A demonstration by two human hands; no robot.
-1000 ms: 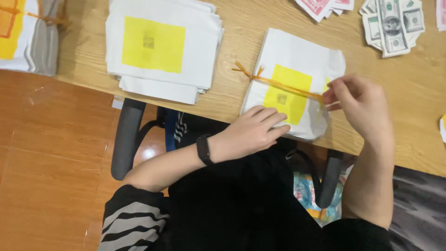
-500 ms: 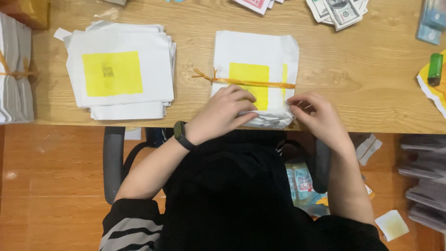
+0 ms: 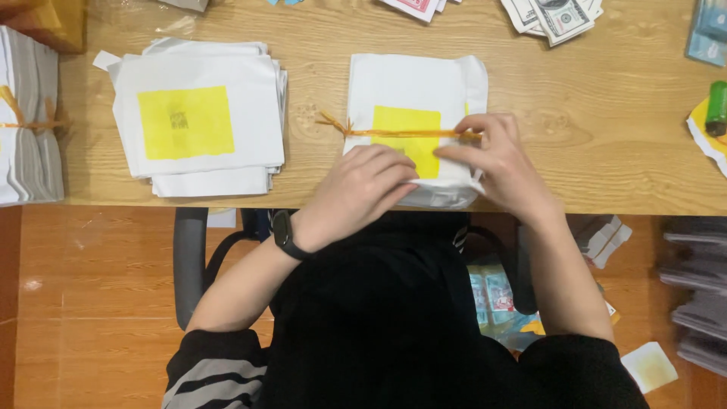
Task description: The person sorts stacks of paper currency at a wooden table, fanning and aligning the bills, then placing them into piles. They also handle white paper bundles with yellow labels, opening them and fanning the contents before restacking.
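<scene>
White paper bundle (image 3: 413,91), orange band (image 3: 394,133)

White envelopes (image 3: 413,83), yellow labels (image 3: 405,125)

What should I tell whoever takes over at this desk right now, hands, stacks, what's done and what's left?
Left hand presses flat on the near end of the middle stack of white envelopes. Right hand pinches the orange rubber band lying across its yellow label.
Loose unbanded stack sits to the left; a banded bundle lies at the far left edge.
Done: band crosses the middle stack.
Left: probably settling that band, then the loose stack.
</scene>
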